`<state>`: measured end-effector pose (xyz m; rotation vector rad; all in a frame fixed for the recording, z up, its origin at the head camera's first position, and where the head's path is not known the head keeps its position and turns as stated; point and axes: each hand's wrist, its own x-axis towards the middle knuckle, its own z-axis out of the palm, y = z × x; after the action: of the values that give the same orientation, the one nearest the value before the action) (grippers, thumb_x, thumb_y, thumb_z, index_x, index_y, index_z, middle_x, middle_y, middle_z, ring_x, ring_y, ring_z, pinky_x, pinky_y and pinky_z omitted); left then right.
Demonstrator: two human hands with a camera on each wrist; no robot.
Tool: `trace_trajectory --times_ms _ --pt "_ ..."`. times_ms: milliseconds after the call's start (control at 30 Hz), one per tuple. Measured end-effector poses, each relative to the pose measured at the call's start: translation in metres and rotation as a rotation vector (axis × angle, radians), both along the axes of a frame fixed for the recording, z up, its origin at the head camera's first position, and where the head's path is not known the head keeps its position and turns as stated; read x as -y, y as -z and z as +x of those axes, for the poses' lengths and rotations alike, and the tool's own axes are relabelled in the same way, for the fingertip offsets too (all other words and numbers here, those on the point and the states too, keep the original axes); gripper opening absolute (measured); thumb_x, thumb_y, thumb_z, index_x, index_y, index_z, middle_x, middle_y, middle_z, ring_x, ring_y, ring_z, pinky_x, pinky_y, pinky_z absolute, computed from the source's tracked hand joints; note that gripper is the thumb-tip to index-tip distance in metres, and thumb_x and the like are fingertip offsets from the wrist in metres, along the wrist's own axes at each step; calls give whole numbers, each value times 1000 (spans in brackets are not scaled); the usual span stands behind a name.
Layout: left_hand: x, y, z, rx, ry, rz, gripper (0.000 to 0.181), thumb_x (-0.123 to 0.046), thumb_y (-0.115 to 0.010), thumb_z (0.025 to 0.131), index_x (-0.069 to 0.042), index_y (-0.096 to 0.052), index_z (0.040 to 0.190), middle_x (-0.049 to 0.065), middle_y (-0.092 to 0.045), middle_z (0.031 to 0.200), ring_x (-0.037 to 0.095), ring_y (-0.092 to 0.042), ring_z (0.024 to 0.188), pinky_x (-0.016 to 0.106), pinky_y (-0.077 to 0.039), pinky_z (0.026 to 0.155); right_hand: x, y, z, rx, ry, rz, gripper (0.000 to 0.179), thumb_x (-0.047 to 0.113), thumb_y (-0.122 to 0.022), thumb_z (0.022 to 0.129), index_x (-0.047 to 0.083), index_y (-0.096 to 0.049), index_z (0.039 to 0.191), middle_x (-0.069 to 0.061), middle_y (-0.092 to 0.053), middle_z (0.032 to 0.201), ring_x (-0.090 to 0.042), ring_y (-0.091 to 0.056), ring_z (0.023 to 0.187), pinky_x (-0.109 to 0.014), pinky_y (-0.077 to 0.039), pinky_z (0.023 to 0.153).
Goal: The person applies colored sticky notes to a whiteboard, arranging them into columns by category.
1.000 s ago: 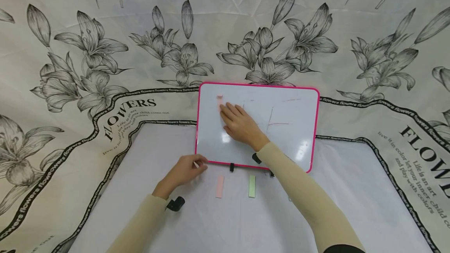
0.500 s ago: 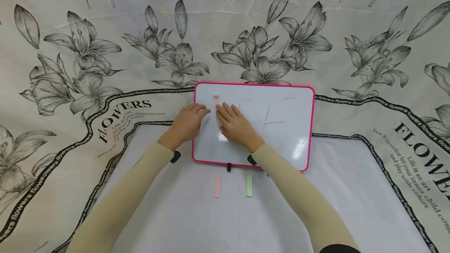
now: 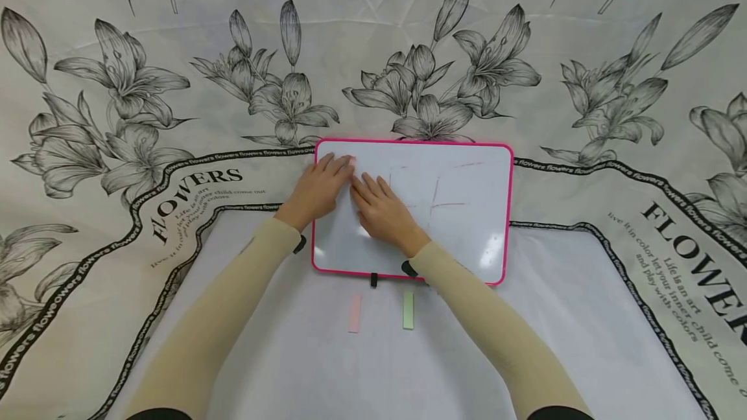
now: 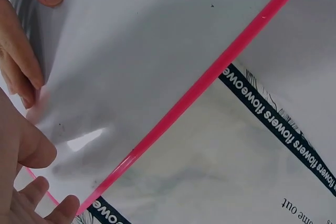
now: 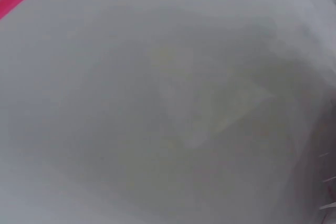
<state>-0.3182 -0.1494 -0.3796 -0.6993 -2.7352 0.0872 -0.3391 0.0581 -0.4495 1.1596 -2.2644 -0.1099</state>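
Nearest to you, your beige sleeves [image 3: 213, 319] reach forward over the white tabletop [image 3: 292, 361], where a pale pink strip [image 3: 355, 314] and a green strip [image 3: 408, 310] lie apart, the pink one on your left. Just beyond them, a small black piece [image 3: 374, 280] sits at the near edge of the pink-rimmed whiteboard [image 3: 478, 193]. Your right hand [image 3: 383, 208] rests on the board left of centre, its fingers outstretched; faint red lines [image 3: 448, 204] show to its right. Your left hand [image 3: 317, 192] lies over the far left part, fingers extended and unclenched, the fingertips near those of the right. By them, the left wrist view shows a pinkish patch [image 4: 37, 111] on the board, partly covered. Farther off, beyond the board, spreads cloth printed with grey lilies [image 3: 432, 112].
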Motion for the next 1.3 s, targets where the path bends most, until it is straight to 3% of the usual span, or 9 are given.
trace_trajectory --times_ms 400,700,1067,1300 --pt "-9 -3 -3 42 -33 -58 57 -14 -50 106 -12 -35 161 3 -27 170 37 -25 156 59 -40 115 1 1 1 -10 -1 0 58 26 -59 103 1 -45 153 -14 -42 161 -34 -36 152 -52 -30 124" --pt "-11 -2 -6 -1 -60 -61 58 -15 -51 105 -12 -36 161 2 -30 169 39 -25 156 59 -40 115 0 -3 3 26 2 15 58 26 -59 104 1 -45 153 -13 -41 162 -34 -35 153 -52 -29 124" --pt "-11 -3 -9 48 -70 -92 61 -15 -49 106 -14 -30 163 0 -25 171 37 -16 159 60 -36 118 -2 -5 5 6 -21 -3 56 25 -63 102 0 -49 150 -14 -46 159 -35 -40 150 -53 -32 122" --pt "-7 1 -10 39 -104 -100 76 -15 -64 96 -13 -28 163 0 -25 171 38 -19 158 60 -34 119 -1 -3 4 -16 -28 -6 56 24 -64 101 0 -51 149 -13 -47 158 -35 -42 149 -53 -34 122"
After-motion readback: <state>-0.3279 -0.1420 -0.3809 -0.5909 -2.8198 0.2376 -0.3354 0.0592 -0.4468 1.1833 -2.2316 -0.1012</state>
